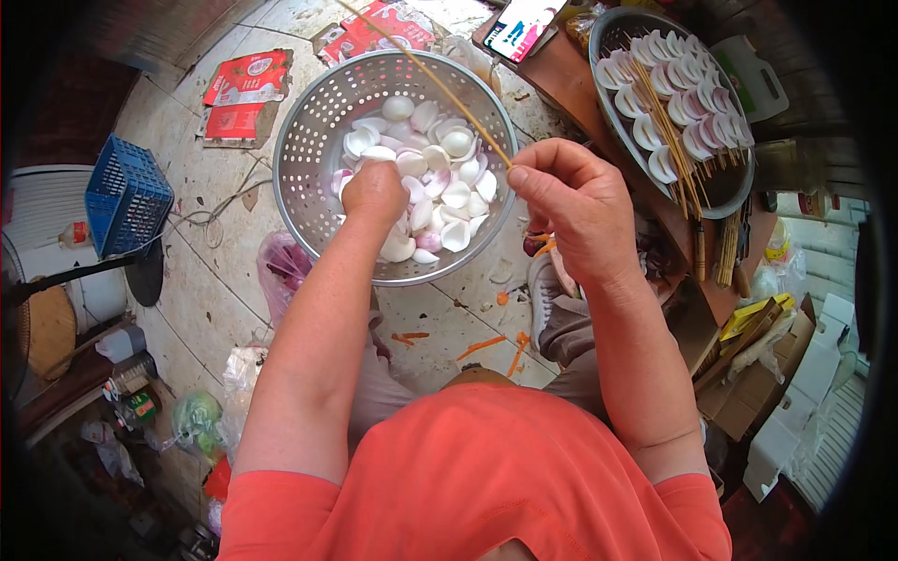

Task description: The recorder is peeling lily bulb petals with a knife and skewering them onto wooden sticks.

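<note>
A perforated metal colander (309, 126) stands before me, holding many pale, purple-tinged onion pieces (456, 196). My left hand (377, 188) reaches down among the pieces, its fingertips hidden, so I cannot tell whether it grips one. Beyond the colander's right rim, my right hand (575, 200) pinches the lower end of a long bamboo skewer (449, 95) between thumb and forefinger. The skewer slants up and left across the colander, and no onion shows on it. At the upper right, an oval metal basin (603, 112) holds rows of onion pieces on skewers, with several bare-looking skewers (663, 133) lying across them.
A lit phone (523, 28) rests near the brown table's (547, 77) corner. Red flattened cartons (245, 88) lie on the tiled floor. A blue plastic basket (130, 196) stands at left, near a pink plastic bag (280, 266). Orange scraps (480, 347) lie near my feet; cardboard (765, 379) stands at right.
</note>
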{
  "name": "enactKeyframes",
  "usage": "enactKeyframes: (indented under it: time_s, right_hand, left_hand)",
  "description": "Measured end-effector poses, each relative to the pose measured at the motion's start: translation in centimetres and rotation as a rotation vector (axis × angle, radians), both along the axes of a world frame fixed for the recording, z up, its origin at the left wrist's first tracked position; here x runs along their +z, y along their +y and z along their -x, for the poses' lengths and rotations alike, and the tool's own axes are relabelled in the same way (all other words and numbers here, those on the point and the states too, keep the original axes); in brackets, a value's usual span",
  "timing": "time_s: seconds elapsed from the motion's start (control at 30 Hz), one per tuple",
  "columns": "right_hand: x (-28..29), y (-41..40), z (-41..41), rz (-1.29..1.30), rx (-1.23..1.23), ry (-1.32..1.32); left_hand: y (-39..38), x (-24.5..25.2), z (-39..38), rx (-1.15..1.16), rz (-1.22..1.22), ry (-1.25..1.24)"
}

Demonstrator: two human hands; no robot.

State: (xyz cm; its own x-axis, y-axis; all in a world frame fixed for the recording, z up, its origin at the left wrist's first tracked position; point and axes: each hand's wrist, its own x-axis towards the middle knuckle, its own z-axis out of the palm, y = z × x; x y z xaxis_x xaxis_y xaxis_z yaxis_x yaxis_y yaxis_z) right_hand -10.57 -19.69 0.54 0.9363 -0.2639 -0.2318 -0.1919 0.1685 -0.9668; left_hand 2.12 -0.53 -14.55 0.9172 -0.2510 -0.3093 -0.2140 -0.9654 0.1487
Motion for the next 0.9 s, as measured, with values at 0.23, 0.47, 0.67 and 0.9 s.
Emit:
enactKeyframes:
  time_s: [0.23,0.47,0.67,0.9]
  right_hand:
    - [0.3,0.3,0.6,0.016,0.132,0.093]
    - [-0.5,0.9,1.8,0.109,0.284,0.196]
    - [-0.8,1.7,2.2,0.056,0.289,0.197]
    - [-1.1,2.1,1.9,0.048,0.267,0.225]
  left_hand:
    - [1.1,4.7,-2.9,0.555,0.856,0.421]
    - [3.3,9.9,-4.1,0.767,1.624,0.394]
    - [4.5,10.1,-4.8,0.862,1.82,0.383]
    - [4.6,10.5,-4.7,0.803,1.806,0.417]
